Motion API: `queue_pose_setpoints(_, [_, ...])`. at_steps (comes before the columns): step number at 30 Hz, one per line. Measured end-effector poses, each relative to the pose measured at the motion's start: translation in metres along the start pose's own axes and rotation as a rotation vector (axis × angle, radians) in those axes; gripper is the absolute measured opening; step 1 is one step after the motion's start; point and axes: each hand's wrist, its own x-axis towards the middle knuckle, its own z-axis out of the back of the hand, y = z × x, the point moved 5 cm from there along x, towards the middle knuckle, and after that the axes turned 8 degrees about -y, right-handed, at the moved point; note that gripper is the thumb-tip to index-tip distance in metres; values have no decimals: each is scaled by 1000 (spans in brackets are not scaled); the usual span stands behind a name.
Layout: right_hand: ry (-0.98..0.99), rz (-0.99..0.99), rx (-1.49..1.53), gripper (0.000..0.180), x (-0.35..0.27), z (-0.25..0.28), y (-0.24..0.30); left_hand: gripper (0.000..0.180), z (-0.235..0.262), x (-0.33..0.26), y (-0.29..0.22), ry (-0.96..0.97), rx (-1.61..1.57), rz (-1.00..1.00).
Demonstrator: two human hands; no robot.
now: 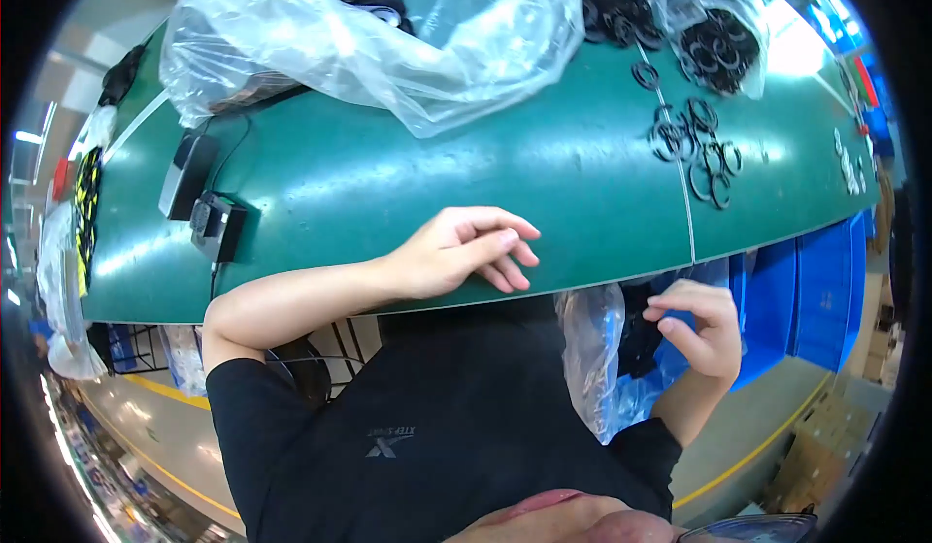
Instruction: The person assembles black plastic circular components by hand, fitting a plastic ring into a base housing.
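My left hand (451,255) is over the near edge of the green table (544,184), its fingers loosely bent and apart, holding nothing. Farther right, my right hand (707,329) hovers just off the table's front edge, thumb and fingers curled with a gap between them and nothing visible in the grip. Beside and behind it hangs a clear plastic bag (588,344), with dark contents (636,334) partly hidden. Several loose black rings (670,140) lie in a cluster on the table, beyond my right hand.
A large crumpled clear bag (466,63) spreads across the back of the table. Two bags of black rings (716,50) stand at the back right. Black power adapters (218,228) with cables lie at the left. Blue bins (825,291) stand off the right edge.
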Motion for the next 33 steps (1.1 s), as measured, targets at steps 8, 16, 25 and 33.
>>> queue_pose_setpoints(8, [-88, 251, -152, 20, 214, -60, 34, 30, 0, 1, 0, 63, 27, -21])
queue_pose_setpoints(16, [-94, 396, -493, 50, 362, -172, -12, 28, 3, 0, -1, 146, 102, -103])
queue_pose_setpoints(25, [-125, 170, -333, 43, 372, -183, -16, 26, 6, -4, -2, 171, 146, -144])
queue_pose_setpoints(33, [-374, 82, 251, 23, 352, -123, -16, 26, 3, 1, -2, 192, 123, -120])
